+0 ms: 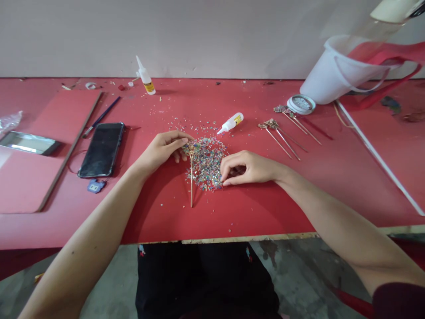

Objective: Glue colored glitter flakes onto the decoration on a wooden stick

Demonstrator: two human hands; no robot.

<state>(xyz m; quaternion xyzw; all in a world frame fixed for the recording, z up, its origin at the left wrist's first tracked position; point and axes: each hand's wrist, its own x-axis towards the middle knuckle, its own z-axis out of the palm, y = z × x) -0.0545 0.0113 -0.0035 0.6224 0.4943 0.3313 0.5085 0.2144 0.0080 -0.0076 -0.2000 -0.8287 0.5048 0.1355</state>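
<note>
My left hand (169, 147) grips the ornate head of a gold hairpin (191, 181), whose long stem points down toward the table's front edge. Just right of the pin lies a pile of small multicoloured chips (209, 164), spread over the red table. My right hand (244, 168) rests at the pile's right side with thumb and forefinger pinched together; whatever is between the fingertips is too small to make out. Behind the pile, a small glue bottle (232, 123) lies on its side, its nozzle toward the chips.
Several finished-looking hairpins (275, 133) lie at right, near a round lid (301, 104) and a tilted white bucket (332, 71). Another glue bottle (145, 76) stands at the back. A phone (102, 149), a brush (101, 117) and a board (66, 133) are at left.
</note>
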